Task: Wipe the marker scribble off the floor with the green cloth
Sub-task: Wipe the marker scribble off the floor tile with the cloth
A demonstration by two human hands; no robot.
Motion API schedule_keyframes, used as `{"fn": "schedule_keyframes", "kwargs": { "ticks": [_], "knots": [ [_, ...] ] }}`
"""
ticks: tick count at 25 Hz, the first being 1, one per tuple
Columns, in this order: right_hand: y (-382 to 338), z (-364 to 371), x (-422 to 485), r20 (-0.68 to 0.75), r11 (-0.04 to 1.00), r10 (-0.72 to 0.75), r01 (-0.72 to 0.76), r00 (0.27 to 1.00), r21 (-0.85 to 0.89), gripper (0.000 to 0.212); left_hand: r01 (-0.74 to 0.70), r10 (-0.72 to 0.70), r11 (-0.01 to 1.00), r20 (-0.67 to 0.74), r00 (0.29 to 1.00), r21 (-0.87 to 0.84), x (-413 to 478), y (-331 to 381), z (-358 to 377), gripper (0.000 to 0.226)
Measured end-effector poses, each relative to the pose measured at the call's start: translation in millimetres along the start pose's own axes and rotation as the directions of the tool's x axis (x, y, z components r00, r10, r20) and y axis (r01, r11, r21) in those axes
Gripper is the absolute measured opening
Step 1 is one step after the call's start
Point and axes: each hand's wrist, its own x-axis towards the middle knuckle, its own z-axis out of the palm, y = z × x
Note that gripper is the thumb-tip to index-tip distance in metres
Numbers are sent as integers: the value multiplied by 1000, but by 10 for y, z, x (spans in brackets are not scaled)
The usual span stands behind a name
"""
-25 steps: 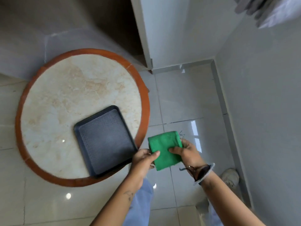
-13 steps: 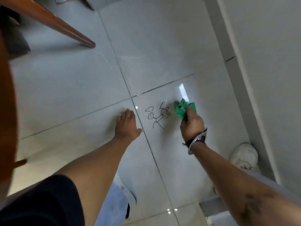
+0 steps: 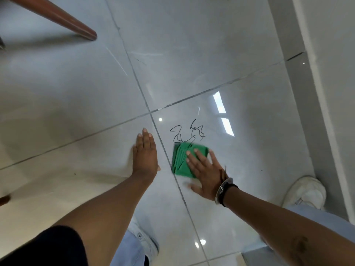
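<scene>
My right hand (image 3: 206, 170): flat and spread, palm down, fingers pressing on the green cloth (image 3: 184, 160); nothing is gripped, the hand only bears down on it.
My left hand (image 3: 146, 153): laid flat on the floor (image 3: 76, 93), fingers together and straight, holding nothing, just left of the tile seam.
Green cloth: folded into a rough square, lying flat on the tile, partly under my right fingers, its left edge close to the seam.
Marker scribble (image 3: 188, 134): thin black loops on the glossy tile, just beyond the cloth's far edge; the lowest strokes meet or nearly meet the cloth, and I cannot tell whether any run under it.
Wristbands (image 3: 223, 191): a pale bangle and a dark band sit on my right wrist.
Floor: light grey glossy tiles with dark grout lines crossing just above my left hand; bright window glare sits beside the scribble.
Shoe (image 3: 305, 191): white, at the right, near the wall base.
Table leg (image 3: 63, 20): reddish-brown wood, slanting down to the floor at upper left, well apart from both hands.
</scene>
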Motion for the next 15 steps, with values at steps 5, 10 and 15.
{"fn": "schedule_keyframes", "kwargs": {
  "ticks": [5,10,15],
  "knots": [
    [161,-78,65,-93,970,245,-244,965,22,84,20,-20,997,-2,1000,75,27,34,18,131],
    [349,-420,460,-9,663,720,-685,693,303,107,9,-9,992,-1,1000,127,57,54,-8,126],
    [46,-181,197,-89,996,-68,62,994,-63,91,0,1,995,-10,1000,102,52,3,18,126]
  ]
}}
